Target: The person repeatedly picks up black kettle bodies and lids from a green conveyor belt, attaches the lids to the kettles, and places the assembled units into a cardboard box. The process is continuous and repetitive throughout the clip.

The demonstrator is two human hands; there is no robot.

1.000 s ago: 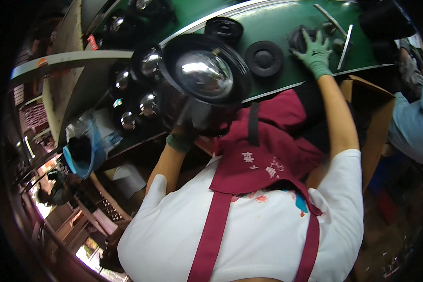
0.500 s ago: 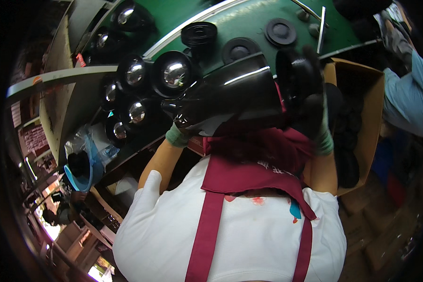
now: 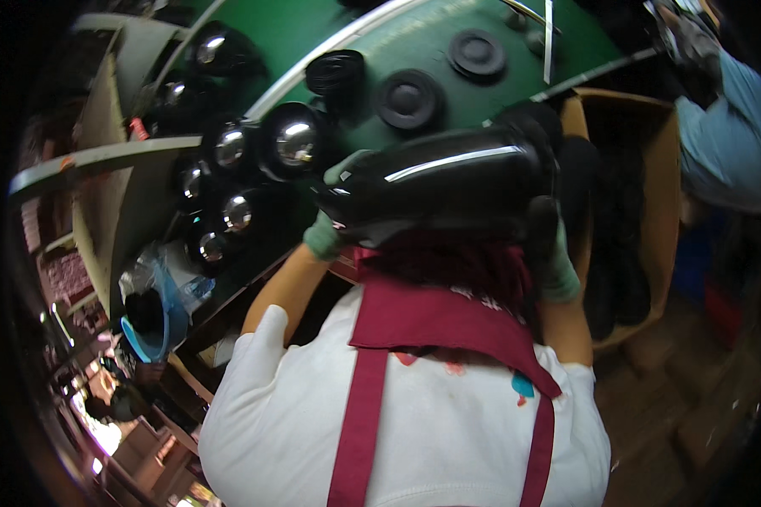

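Note:
A large glossy black tapered vessel (image 3: 448, 182) lies sideways in front of my chest, its narrow end to the left. My left hand (image 3: 328, 232), in a pale green glove, grips that narrow end with the fingers curled round it. At the wide end, my right hand (image 3: 551, 245), in a dark glove with a green cuff, holds a round black cap (image 3: 543, 131) against the rim. The dark glove blends with the cap, so its fingertips are hard to make out. Two round black discs, the near disc (image 3: 408, 100) and the far disc (image 3: 478, 54), lie beyond the vessel.
Several shiny black rounded vessels (image 3: 296, 142) stand at the left on the green table (image 3: 380, 63). A stack of black rings (image 3: 336, 72) is behind them. An open cardboard box (image 3: 664, 211) holds dark parts at the right, beside a person's blue sleeve (image 3: 727, 139). A blue bucket (image 3: 167, 313) is at lower left.
My right hand has brought the round black cap leftward, from a gap beside the vessel's open wide end to against it. The whole view has also shifted slightly.

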